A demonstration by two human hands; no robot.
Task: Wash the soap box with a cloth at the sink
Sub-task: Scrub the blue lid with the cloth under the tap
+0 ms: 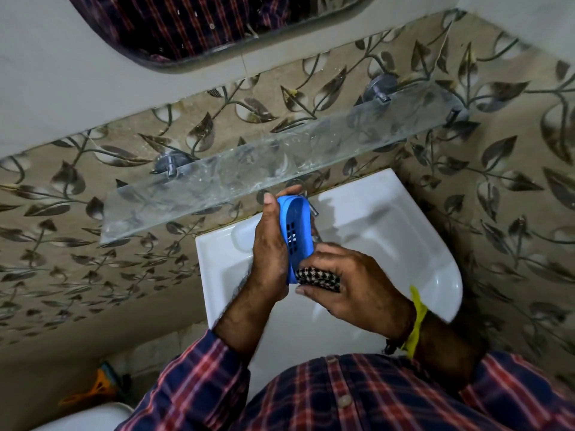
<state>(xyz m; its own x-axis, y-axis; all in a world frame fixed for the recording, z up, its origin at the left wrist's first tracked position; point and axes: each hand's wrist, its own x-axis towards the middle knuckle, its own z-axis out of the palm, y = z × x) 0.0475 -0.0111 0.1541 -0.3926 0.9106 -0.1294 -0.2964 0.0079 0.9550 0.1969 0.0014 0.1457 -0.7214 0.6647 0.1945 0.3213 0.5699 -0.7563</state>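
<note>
A blue soap box (296,231) with dark drain slots stands on end over the white sink (404,244). My left hand (269,253) grips it from the left, thumb up along its top edge. A checked cloth (317,279) is bunched against the box's lower end, and my right hand (351,287) holds that cloth with curled fingers. The tap (311,206) pokes out just behind the box, mostly hidden by it.
A glass shelf (249,163) juts from the leaf-patterned tiled wall above the sink. A mirror (202,26) hangs higher up. An orange object (96,390) lies on the floor at the lower left, beside a white rounded fixture (87,418).
</note>
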